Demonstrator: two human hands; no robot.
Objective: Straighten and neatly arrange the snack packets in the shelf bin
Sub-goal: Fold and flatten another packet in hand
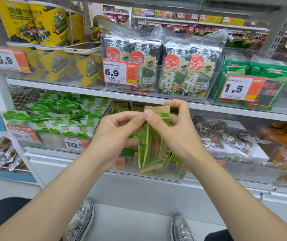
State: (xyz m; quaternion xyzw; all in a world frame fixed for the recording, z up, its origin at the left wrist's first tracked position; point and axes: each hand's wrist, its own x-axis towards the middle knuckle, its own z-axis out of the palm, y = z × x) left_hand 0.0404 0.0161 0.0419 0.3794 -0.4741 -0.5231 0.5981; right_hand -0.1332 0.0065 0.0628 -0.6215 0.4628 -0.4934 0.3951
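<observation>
Shoes [82, 221] sit at the bottom of the view, and two bare forearms reach up and forward from them to the lower shelf. Both hands meet at the top edge of one green packet [154, 146]. The left hand [120, 134] pinches that edge between thumb and forefinger. The right hand [172, 129] pinches it just beside the left, thumb in front, with its other fingers [177, 106] curled behind the top flap. The thumbs almost touch.

The packet hangs below the fingers with its long axis upright, the top leaning slightly to the right. Its printed face is turned partly to the right, so the folded left side edge shows. Its bottom reaches down to the front wall of the clear bin [130, 168]; I cannot tell whether it rests inside the bin or hangs just above it.

More green packets [175, 164] stand in the bin below and to the right of the fingers, and others lie behind the fingers, further back.

Neither hand is nearer, since both hold the same edge. The next move probably depends on keeping the long axis vertical and squaring the face to the front before lowering the packet straight down from the fingers into the row.
</observation>
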